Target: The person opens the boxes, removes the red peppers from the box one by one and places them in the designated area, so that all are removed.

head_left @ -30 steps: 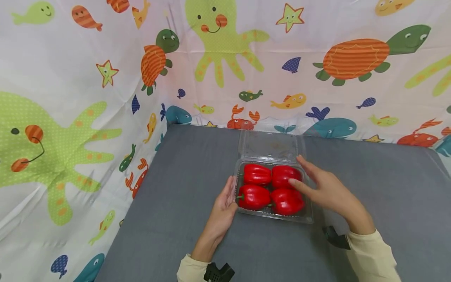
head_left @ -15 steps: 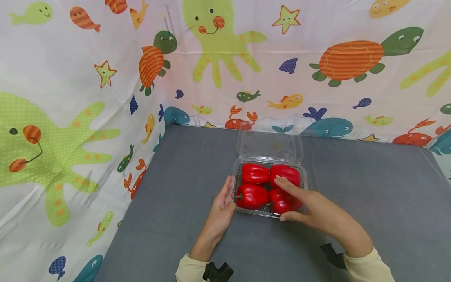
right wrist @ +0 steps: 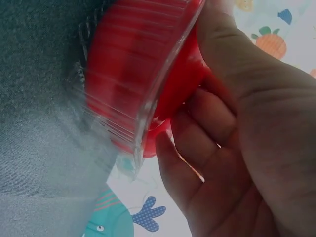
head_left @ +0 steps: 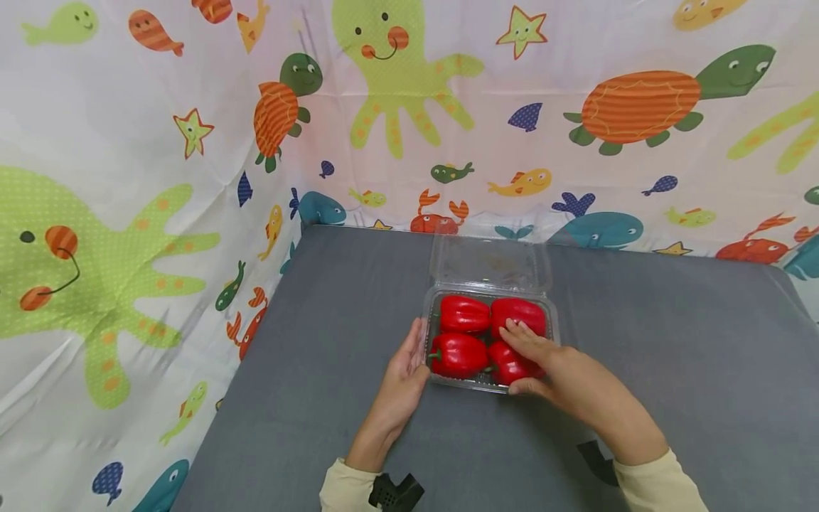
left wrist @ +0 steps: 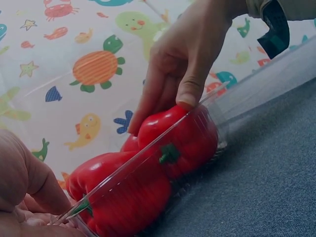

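Observation:
A clear plastic clamshell container (head_left: pixel 429 313) holds several red bell peppers, with its lid (head_left: pixel 493 263) folded back. Along the container's left wall lies my left hand (head_left: pixel 399 380), its thumb at the near left corner; the left wrist view shows fingers and thumb about that edge. My right hand (head_left: pixel 576 380) grips the near right bell pepper (head_left: pixel 508 363), thumb on its near side and fingertips between it and the far right bell pepper (head_left: pixel 525 316). The right wrist view shows those fingers curled behind the pepper (right wrist: pixel 128 69). On the left side sit a near bell pepper (head_left: pixel 459 355) and a far one (head_left: pixel 463 313).
The container stands on a grey cloth-covered table (head_left: pixel 333 320). Behind it and to the left hangs a white curtain (head_left: pixel 243 43) printed with sea animals. Each wrist carries a black camera, the left one (head_left: pixel 397 492) near the frame's bottom edge.
My right hand has come down from the container's right rim onto the near right pepper and grips it, the fingers closing further in the last half second. My left hand stays at the container.

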`<action>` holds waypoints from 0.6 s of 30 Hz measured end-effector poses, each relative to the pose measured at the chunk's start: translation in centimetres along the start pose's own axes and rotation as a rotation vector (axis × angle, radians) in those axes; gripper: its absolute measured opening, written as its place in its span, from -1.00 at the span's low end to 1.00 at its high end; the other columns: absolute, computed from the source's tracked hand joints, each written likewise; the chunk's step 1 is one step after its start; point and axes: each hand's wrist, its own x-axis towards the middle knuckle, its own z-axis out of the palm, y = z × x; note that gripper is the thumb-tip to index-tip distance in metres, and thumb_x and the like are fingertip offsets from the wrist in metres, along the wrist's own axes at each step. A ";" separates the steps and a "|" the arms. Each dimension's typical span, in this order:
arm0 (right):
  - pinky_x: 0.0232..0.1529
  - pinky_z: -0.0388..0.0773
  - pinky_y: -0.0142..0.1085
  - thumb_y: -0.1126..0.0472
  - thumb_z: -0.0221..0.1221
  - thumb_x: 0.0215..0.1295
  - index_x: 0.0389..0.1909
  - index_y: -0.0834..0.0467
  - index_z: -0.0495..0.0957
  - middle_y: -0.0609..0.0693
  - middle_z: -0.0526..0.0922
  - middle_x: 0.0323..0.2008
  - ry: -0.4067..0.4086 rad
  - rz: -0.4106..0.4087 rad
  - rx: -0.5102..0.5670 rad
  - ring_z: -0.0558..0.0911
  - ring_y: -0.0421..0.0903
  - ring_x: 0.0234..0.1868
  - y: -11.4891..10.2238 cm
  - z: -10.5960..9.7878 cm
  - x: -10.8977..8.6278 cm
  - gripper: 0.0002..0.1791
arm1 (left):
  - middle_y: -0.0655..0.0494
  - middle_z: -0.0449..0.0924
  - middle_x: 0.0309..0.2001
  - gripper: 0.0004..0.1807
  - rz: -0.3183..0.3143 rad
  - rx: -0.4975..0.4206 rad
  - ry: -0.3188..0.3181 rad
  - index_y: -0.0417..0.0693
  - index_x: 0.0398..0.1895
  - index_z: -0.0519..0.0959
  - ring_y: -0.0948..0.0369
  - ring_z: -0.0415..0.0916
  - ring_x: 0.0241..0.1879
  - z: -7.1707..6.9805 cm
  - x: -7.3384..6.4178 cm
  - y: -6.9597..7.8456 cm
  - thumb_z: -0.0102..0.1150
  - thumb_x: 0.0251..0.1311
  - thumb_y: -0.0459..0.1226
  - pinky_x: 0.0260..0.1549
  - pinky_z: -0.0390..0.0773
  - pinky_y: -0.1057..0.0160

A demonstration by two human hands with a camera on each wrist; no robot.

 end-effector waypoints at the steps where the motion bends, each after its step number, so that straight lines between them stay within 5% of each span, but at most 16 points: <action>1: 0.12 0.70 0.10 -0.09 0.57 0.11 0.62 -0.07 0.31 0.09 0.37 0.54 0.002 0.002 -0.008 0.47 0.21 0.48 0.0 0.0 0.0 0.06 | 0.10 -0.16 0.73 -0.12 0.002 0.001 -0.002 -0.14 0.74 -0.23 0.19 -0.20 0.69 0.0 0.1 0.0 -0.26 0.41 -0.65 0.54 0.01 0.32; 18: 0.09 0.71 0.12 -0.12 0.55 0.13 0.53 -0.06 0.45 0.10 0.39 0.52 0.013 0.041 -0.003 0.64 0.23 0.30 0.0 0.0 -0.1 -0.08 | 0.09 -0.19 0.74 -0.11 -0.005 -0.012 -0.006 -0.15 0.74 -0.24 0.16 -0.24 0.70 0.1 0.1 0.0 -0.28 0.40 -0.65 0.55 -0.01 0.26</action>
